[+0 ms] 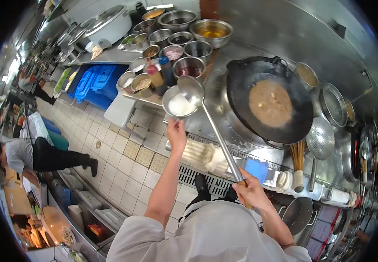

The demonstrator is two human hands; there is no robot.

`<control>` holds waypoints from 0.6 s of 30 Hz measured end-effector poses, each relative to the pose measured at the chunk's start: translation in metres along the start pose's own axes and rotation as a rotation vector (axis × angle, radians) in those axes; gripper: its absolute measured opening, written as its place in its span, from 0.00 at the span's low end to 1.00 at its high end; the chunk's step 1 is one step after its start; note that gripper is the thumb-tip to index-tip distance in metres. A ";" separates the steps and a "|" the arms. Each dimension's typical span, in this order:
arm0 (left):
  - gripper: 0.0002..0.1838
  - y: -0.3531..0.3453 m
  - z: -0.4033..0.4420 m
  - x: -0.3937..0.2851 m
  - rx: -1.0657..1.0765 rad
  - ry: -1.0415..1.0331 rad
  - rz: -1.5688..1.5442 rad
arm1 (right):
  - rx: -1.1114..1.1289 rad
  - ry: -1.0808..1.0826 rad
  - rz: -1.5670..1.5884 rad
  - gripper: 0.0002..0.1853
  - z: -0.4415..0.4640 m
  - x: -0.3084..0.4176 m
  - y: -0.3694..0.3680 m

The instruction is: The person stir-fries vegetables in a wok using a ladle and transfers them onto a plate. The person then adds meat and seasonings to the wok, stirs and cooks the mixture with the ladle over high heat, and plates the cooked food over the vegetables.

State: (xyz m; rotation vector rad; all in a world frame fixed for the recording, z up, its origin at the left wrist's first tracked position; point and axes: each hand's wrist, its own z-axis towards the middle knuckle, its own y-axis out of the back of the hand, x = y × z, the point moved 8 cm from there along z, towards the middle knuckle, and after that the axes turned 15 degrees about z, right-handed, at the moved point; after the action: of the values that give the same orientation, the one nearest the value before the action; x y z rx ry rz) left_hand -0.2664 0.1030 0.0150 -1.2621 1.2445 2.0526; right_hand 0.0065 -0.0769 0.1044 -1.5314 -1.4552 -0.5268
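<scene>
Here's the left hand (177, 134), fingers drawn in narrow at the near side of a small steel bowl (176, 108), apparently gripping it; white stuff sits inside. The bowl is out at the worktop's (210, 105) front left corner, just off the crowd of condiment bowls (188, 65). And the right hand (248, 188) has its fingers wrapped around the handle of a long ladle (192, 90), whose head hangs over the bowl's rim; whether metal touches metal, I can't tell.

Farther right, between the worktop's front edge and its back wall, the black wok (237, 87) steams with brown sauce (269, 105). This looks like the scooping stage, white mix being taken up, with the sauce perhaps waiting for it. Judging from here, the next move calls for a steady bowl, a level ladle and a clean path toward the wok, nothing dripping on the steel.
</scene>
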 end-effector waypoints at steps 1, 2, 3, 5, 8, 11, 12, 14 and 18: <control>0.24 0.001 0.012 0.004 -0.011 0.012 0.004 | 0.006 -0.012 -0.077 0.32 0.010 -0.003 -0.009; 0.25 -0.002 0.022 0.012 0.024 0.077 -0.027 | -0.026 -0.016 -0.142 0.33 0.018 -0.005 -0.014; 0.26 -0.007 0.029 0.020 0.061 0.140 -0.060 | -0.023 -0.025 -0.149 0.33 0.025 -0.009 -0.018; 0.30 -0.011 0.039 0.027 0.080 0.138 -0.016 | -0.085 0.187 -0.535 0.34 0.042 -0.003 -0.023; 0.34 -0.016 0.038 0.033 0.095 0.147 -0.006 | -0.077 0.209 -0.521 0.34 0.051 -0.015 -0.031; 0.35 -0.015 0.032 0.029 0.081 0.202 -0.104 | -0.056 0.076 -0.423 0.34 0.047 -0.019 -0.039; 0.35 -0.016 0.033 0.029 0.085 0.193 -0.110 | -0.047 0.008 -0.328 0.34 0.042 -0.014 -0.045; 0.35 -0.018 0.034 0.030 0.091 0.187 -0.120 | -0.042 -0.061 -0.237 0.34 0.038 -0.011 -0.049; 0.35 -0.020 0.033 0.032 0.096 0.180 -0.170 | 0.002 -0.102 -0.166 0.34 0.032 -0.005 -0.048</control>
State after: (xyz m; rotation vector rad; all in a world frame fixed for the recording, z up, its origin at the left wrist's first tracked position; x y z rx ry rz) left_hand -0.2833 0.1382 -0.0158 -1.4791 1.2498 1.7724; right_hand -0.0491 -0.0591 0.1006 -1.4614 -1.6713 -0.5518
